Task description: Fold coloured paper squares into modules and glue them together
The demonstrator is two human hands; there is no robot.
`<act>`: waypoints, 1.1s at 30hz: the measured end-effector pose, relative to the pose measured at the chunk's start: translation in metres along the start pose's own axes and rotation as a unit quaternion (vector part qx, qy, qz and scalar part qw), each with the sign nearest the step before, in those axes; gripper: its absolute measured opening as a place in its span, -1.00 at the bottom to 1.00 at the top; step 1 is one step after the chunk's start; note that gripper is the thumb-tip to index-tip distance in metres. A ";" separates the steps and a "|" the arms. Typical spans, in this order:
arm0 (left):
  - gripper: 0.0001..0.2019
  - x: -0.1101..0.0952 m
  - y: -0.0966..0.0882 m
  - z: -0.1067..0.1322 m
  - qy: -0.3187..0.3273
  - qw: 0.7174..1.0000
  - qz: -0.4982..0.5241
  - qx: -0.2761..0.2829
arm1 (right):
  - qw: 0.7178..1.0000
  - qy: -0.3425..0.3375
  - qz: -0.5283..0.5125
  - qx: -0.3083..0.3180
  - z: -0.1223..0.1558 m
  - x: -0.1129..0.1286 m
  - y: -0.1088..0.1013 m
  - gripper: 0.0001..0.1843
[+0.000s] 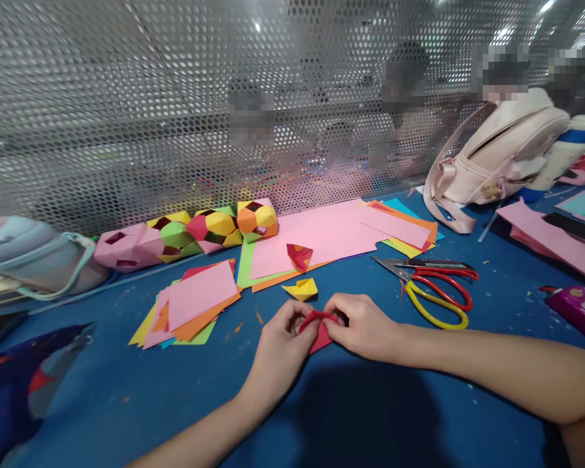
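Red paper piece, matt, creased. Blue surface matt, scuffed, flecked with scraps. Scissors: bare metal blades, glossy plastic handles. Perforated metal screen across upper frame, dull sheen. Pink backpack, smooth leather-like.

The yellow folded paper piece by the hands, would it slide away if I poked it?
Probably: the yellow folded paper piece looks thin and light, lying loose on the smooth blue table. Its raised folds would likely squash under a hard press.

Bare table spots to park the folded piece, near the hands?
Bare blue table lies in front of both hands, between the forearms, and left of the left hand below the small paper stack. Crowded: the pink sheets and paper balls behind, the scissors beside the right hand.
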State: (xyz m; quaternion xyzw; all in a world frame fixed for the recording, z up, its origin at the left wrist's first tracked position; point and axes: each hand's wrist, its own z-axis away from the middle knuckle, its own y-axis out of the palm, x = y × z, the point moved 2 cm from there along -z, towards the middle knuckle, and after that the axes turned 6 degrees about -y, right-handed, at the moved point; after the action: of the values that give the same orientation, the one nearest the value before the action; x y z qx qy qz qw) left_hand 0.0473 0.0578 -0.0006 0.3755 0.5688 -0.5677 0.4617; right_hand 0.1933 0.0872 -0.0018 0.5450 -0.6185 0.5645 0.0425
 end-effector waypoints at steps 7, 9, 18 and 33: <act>-0.94 0.001 0.001 0.000 -0.003 1.000 -0.024 0.016 | 1.000 -0.010 -0.026 -0.012 0.000 0.001 0.001 -0.94; -0.94 0.000 0.002 0.001 -0.005 0.999 -0.035 0.019 | 0.999 -0.006 -0.035 -0.011 0.000 0.001 0.000 -0.91; -0.75 -0.006 -0.030 -0.012 0.065 0.993 -0.071 -0.063 | 0.996 0.078 -0.041 -0.017 -0.006 -0.011 -0.013 -0.94; -0.87 0.020 -0.023 -0.042 0.345 0.882 -0.322 -0.018 | 0.995 0.016 0.066 -0.077 -0.002 -0.016 -0.051 -0.80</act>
State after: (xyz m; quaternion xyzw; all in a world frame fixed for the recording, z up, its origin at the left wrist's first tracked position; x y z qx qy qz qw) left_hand 0.0154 0.0955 -0.0157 0.3351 0.7919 -0.5092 0.0354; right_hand 0.2354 0.1106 0.0215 0.4889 -0.6941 0.5254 0.0565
